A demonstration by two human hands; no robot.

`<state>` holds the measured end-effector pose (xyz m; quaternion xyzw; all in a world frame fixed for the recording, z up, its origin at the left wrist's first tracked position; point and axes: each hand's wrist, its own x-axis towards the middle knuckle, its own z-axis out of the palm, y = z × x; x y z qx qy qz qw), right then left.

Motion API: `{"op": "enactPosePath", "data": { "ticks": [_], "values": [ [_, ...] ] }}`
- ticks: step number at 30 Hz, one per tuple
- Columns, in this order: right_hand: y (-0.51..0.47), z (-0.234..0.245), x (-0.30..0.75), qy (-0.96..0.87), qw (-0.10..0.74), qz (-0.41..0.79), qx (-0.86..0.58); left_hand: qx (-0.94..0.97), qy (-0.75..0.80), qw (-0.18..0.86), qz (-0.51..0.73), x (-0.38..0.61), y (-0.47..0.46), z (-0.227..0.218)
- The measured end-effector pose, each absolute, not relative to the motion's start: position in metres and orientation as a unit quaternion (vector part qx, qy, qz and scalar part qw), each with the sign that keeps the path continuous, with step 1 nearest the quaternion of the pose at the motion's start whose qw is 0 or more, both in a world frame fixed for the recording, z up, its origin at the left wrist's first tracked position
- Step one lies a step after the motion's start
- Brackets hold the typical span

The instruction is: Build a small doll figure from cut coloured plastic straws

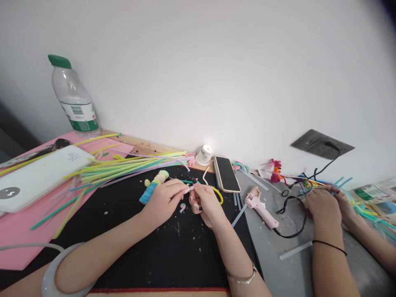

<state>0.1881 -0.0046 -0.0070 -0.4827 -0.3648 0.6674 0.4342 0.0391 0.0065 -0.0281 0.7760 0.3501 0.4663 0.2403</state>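
Note:
Over the black mat (173, 255), my left hand (165, 202) and my right hand (206, 205) meet fingertip to fingertip. Between them they pinch a short pale-lilac piece of pipe cleaner (189, 189), mostly covered by the fingers. A fuzzy blue and pale-yellow pipe-cleaner figure (156, 185) lies just behind my left hand. Below the fingertips rests a small lilac curl (182, 207). A bent yellow pipe cleaner (220, 195) pokes out behind my right hand, near a white bent one (206, 175).
Loose pipe cleaners (130, 167), a white power bank (40, 177) and a bottle (76, 99) stand left. A paper cup (204, 155) and a phone (227, 174) sit behind. At right lie a corded glue gun (261, 208) and another person's hands (324, 204).

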Motion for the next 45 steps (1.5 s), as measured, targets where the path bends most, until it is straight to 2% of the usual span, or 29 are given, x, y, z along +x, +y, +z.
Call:
{"op": "enactPosePath", "data": {
  "ticks": [7, 12, 15, 20, 23, 26, 30, 33, 37, 45],
  "values": [
    [-0.005, -0.008, 0.188, -0.368, 0.426, 0.674, -0.478, 0.789, 0.346, 0.239, 0.448, 0.039, 0.005, -0.028],
    [-0.006, -0.008, 0.188, -0.363, 0.421, 0.686, -0.47, 0.77, 0.363, 0.274, 0.447, 0.039, 0.005, -0.027],
    [-0.007, -0.009, 0.186, -0.352, 0.422, 0.705, -0.449, 0.735, 0.395, 0.319, 0.448, 0.041, 0.005, -0.026],
    [-0.008, -0.014, 0.182, -0.357, 0.421, 0.714, -0.43, 0.673, 0.381, 0.455, 0.441, 0.043, 0.004, -0.024],
    [-0.006, -0.017, 0.184, -0.404, 0.435, 0.657, -0.464, 0.662, 0.382, 0.482, 0.429, 0.043, 0.003, -0.023],
    [-0.002, -0.018, 0.19, -0.523, 0.448, 0.518, -0.507, 0.654, 0.391, 0.498, 0.415, 0.043, 0.003, -0.024],
    [0.0, -0.018, 0.197, -0.661, 0.394, 0.361, -0.527, 0.636, 0.376, 0.547, 0.393, 0.043, 0.004, -0.025],
    [0.0, -0.021, 0.196, -0.668, 0.378, 0.372, -0.522, 0.61, 0.377, 0.57, 0.401, 0.044, 0.005, -0.026],
    [-0.002, -0.024, 0.192, -0.638, 0.401, 0.408, -0.516, 0.594, 0.38, 0.577, 0.413, 0.045, 0.006, -0.029],
    [-0.012, -0.02, 0.181, -0.642, 0.445, 0.334, -0.528, 0.563, 0.355, 0.61, 0.43, 0.053, -0.001, -0.033]
  ]
}}
